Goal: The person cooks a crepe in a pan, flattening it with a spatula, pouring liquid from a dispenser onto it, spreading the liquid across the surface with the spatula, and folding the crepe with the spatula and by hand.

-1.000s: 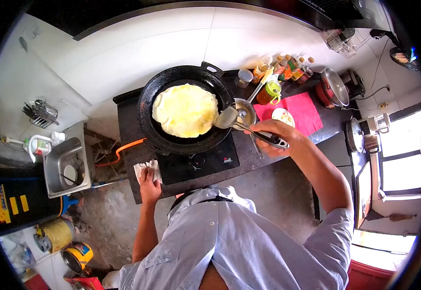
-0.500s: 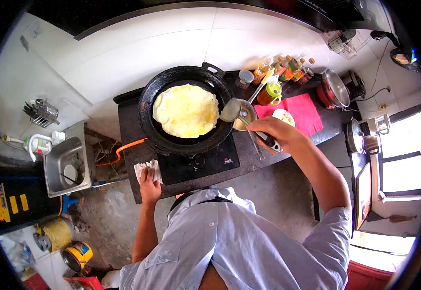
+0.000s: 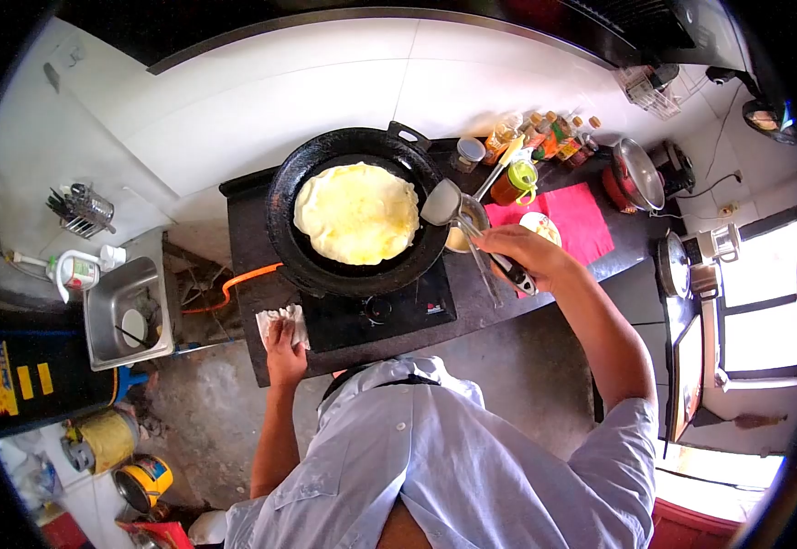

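A black wok (image 3: 281, 224) sits on the cooktop, and a pale yellow flatbread (image 3: 356, 215) lies flat in it. My right hand (image 3: 525, 252) is closed round the handle of a spatula (image 3: 441, 202), whose blade hovers over the wok's right rim, apart from the bread. Behind the spatula stands a bowl (image 3: 476, 215) with a long-handled utensil in it, partly hidden. At the counter's front left, my left hand (image 3: 285, 355) has its fingers bent on a crumpled white cloth (image 3: 270, 322), beside the cooktop (image 3: 389, 316).
Right of the wok are a green-lidded jug (image 3: 516, 181), a pink cloth (image 3: 586, 215), a small plate (image 3: 545, 227) and several bottles along the wall. A metal sink (image 3: 96, 325) stands at the left. An orange hose (image 3: 234, 285) runs towards the wok.
The spatula has turned a little in my right hand, so its blade sits at a different angle near the rim. My left hand stays on the cloth. The view has shifted slightly.
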Tool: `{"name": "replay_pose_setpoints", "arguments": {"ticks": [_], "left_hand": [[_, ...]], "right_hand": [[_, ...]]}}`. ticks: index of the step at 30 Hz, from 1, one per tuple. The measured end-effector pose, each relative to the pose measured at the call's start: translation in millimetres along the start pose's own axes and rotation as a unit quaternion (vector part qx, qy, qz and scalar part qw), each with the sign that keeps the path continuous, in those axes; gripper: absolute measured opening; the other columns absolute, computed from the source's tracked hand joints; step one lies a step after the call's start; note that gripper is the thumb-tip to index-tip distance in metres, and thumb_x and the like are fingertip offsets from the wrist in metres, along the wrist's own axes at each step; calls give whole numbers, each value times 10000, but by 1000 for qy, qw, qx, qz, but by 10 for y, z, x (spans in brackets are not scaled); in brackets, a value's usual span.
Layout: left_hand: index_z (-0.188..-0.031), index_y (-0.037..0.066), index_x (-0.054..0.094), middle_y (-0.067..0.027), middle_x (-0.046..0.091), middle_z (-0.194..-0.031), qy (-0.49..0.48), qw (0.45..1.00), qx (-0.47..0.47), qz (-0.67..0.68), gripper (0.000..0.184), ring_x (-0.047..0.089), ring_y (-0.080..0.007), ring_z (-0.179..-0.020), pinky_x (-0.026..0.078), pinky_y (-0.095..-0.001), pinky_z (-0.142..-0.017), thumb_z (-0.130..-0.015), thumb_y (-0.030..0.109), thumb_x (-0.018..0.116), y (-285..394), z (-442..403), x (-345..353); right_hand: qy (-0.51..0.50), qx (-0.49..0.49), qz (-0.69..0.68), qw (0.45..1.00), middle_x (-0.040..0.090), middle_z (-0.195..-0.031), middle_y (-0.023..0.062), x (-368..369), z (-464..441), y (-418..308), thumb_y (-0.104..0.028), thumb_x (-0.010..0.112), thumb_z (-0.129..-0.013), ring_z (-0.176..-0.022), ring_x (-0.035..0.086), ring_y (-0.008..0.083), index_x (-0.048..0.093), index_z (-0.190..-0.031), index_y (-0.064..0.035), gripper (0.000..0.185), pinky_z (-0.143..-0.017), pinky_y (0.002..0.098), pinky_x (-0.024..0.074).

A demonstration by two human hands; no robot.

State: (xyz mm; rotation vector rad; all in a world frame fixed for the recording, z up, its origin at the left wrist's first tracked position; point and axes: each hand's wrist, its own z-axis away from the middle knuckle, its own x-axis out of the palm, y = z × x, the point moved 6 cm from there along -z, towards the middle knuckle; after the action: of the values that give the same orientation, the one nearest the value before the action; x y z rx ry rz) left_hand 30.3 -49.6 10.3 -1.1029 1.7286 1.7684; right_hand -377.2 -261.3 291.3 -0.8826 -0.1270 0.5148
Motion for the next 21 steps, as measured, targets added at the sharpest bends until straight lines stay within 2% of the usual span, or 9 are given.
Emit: {"name": "replay_pose_setpoints", "arguments": {"ticks": [5, 8, 11, 14, 15, 18, 21], "left_hand": [[-1344, 15, 623, -230, 529, -1490, -6, 1000, -15, -1, 544, 438, -433, -1433, 323, -503, -1220, -811, 60, 724, -18, 5, 21], [-1342, 16, 626, -229, 534, -1487, -7, 1000, -7, -1, 544, 439, -433, -1433, 323, -501, -1221, -809, 58, 724, -33, -15, 19], [-1338, 19, 628, -228, 536, -1486, -6, 1000, -2, 1, 544, 439, -433, -1434, 323, -501, -1222, -805, 57, 723, -17, -13, 12], [-1331, 14, 627, -230, 538, -1483, -1, 1000, -1, 6, 540, 438, -428, -1437, 324, -501, -1220, -800, 53, 720, -25, -15, 13], [-1330, 13, 627, -232, 539, -1481, -1, 1000, -4, 8, 539, 439, -427, -1436, 326, -502, -1219, -800, 53, 719, -6, -15, 8], [-1333, 18, 622, -236, 540, -1479, -9, 1000, -15, 3, 542, 442, -427, -1433, 334, -503, -1210, -802, 63, 719, 2, -23, -1], [-1340, 9, 612, -239, 542, -1472, -13, 1000, -15, -1, 550, 443, -432, -1428, 335, -503, -1203, -805, 77, 723, 16, -28, -5]], "right_hand": [[-17, -26, 1, 1000, 589, -639, 8, 17, -19, 45, -377, 689, -1004, -425, 522, 86, 669, -1048, -75, 306, -360, 253, 389], [43, -45, -10, 998, 583, -686, -28, 47, 101, 54, -348, 677, -1019, -546, 538, 67, 660, -980, -73, 278, -449, 251, 393], [18, -74, -90, 993, 585, -648, 15, 258, 393, -2, -337, 622, -1046, -467, 514, 96, 662, -1091, -6, 336, -400, 265, 363], [-86, -82, -175, 977, 576, -598, 62, 569, 666, -2, -316, 563, -1065, -382, 472, 132, 629, -1208, 56, 404, -357, 289, 333], [-90, -70, -208, 971, 563, -567, 85, 647, 659, 117, -315, 538, -1068, -349, 452, 152, 610, -1282, 64, 441, -339, 305, 319], [-117, -35, -287, 950, 561, -586, 91, 960, 704, 331, -299, 531, -1067, -370, 458, 158, 614, -1098, 25, 336, -346, 314, 324], [-154, 9, -368, 917, 558, -615, 87, 1234, 731, 452, -310, 553, -1057, -390, 436, 151, 584, -1002, -28, 289, -355, 310, 318]]}}
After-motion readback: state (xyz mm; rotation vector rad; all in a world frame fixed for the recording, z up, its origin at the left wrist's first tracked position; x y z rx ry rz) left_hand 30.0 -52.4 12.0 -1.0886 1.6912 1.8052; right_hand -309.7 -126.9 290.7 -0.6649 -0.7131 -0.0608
